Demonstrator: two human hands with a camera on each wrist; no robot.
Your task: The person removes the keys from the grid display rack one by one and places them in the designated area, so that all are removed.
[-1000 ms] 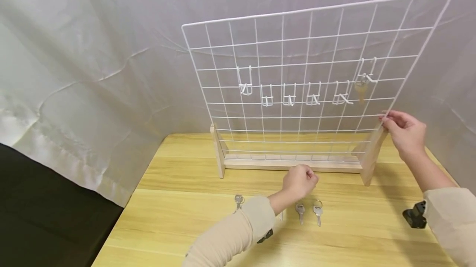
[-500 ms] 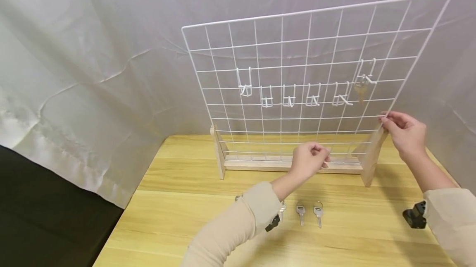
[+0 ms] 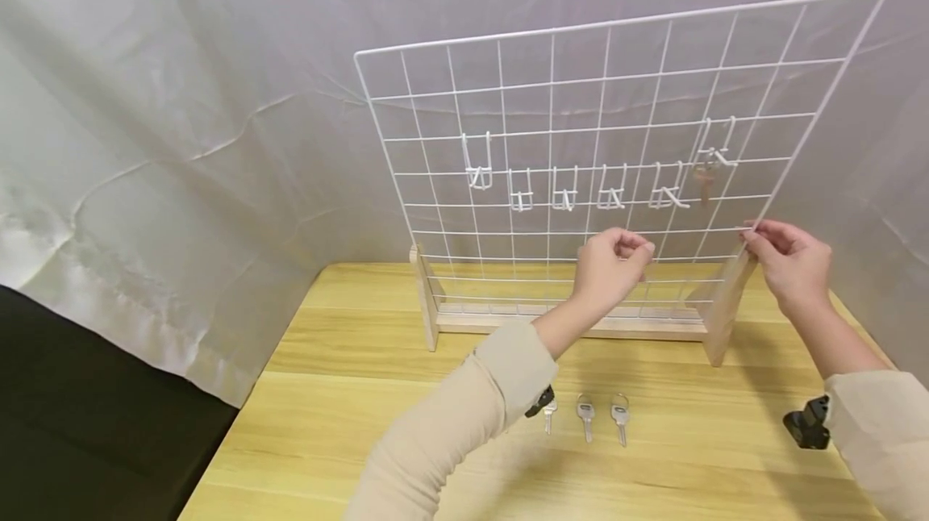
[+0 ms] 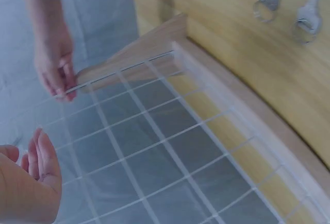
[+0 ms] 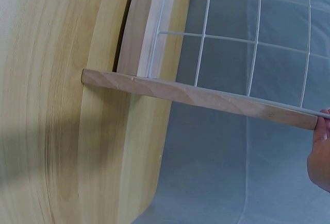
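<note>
My left hand (image 3: 613,263) is raised in front of the lower middle of a white wire grid (image 3: 551,85), fingers bent in towards the thumb. Whether anything is between its fingertips is hidden; the left wrist view shows the hand (image 4: 31,183) with no object visible. My right hand (image 3: 794,263) pinches the grid's right edge just above the wooden upright (image 3: 728,307). In the right wrist view the same hand (image 5: 320,154) touches the end of that upright. One brownish key (image 3: 704,182) hangs from the upper right hook (image 3: 718,154).
Several bare white hooks (image 3: 612,194) hang along the grid's middle, with another hook (image 3: 477,174) higher at left. On the wooden table (image 3: 348,392) lie a key (image 3: 548,418), a second key (image 3: 585,416) and a third key (image 3: 620,416). Grey cloth (image 3: 218,102) stands behind.
My left hand has risen from over the table near the keys to the front of the grid. Its sleeve now covers the leftmost key. The right hand keeps its place on the grid's edge.
</note>
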